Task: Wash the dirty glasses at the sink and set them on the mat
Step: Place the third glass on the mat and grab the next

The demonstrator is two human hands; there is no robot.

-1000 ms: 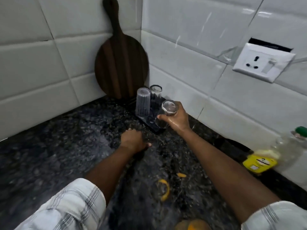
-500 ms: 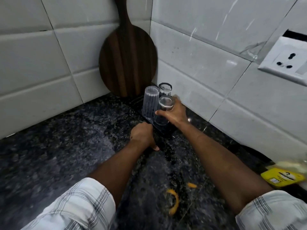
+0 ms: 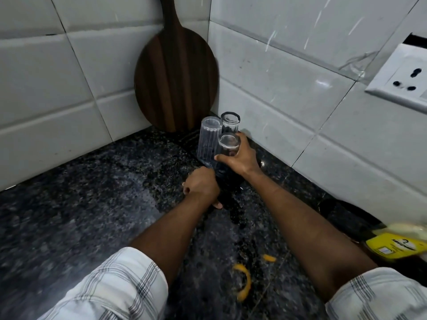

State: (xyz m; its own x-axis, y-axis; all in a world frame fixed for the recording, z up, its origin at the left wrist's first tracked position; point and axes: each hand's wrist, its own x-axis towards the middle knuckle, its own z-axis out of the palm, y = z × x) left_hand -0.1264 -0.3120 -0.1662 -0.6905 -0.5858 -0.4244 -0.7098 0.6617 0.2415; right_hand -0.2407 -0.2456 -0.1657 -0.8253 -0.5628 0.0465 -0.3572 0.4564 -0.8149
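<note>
The right hand [image 3: 240, 158] is curling its fingers round an inverted glass [image 3: 229, 144] on the dark mat [image 3: 231, 185], far along the granite counter [image 3: 92, 204] beneath white tiles [image 3: 265, 93].

I am in a home kitchen: glossy white wall tiles [image 3: 277, 72] meet in a corner above my speckled black stone bench [image 3: 92, 192], where a wooden chopping board [image 3: 176, 82] leans, upturned glasses [image 3: 209, 139] stand, orange peel [image 3: 243, 285] lies, and a wall socket [image 3: 402, 77] sits to the right.

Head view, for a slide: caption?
Right hand grips an inverted glass at the mat, beside two others; left hand alongside.
</note>
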